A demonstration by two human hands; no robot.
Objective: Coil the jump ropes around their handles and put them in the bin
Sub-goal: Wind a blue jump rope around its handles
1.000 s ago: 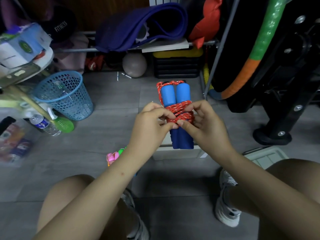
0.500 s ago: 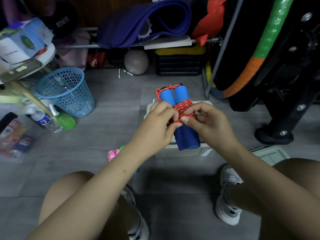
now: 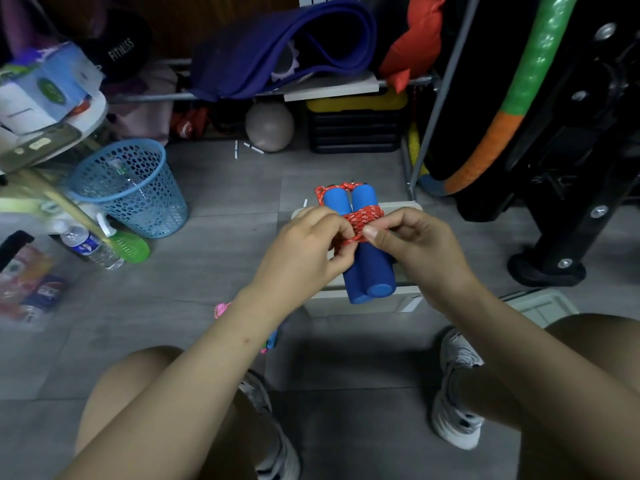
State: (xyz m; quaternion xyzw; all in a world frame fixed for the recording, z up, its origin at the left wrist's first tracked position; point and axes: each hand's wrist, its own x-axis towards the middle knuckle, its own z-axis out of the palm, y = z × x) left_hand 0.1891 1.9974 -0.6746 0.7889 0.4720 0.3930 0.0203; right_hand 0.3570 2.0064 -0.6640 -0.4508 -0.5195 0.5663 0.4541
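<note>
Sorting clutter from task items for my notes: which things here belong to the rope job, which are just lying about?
Job: red rope, blue handles, left hand, right hand, white bin.
Lying about: blue basket, grey ball, water bottle.

Home gym/storage corner: rolled yoga mat [image 3: 284,46] on metal rack, exercise ball [image 3: 269,126], weighted hoop [image 3: 512,95], grey tile floor [image 3: 221,188], clutter.

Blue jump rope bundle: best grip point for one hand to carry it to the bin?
Grip the bare lower half of the blue foam handles, below the red rope coil, coming from the right side. The two handles lie parallel and touching, so one hand should span both; the coil is being finished by the left hand and right hand.
</note>
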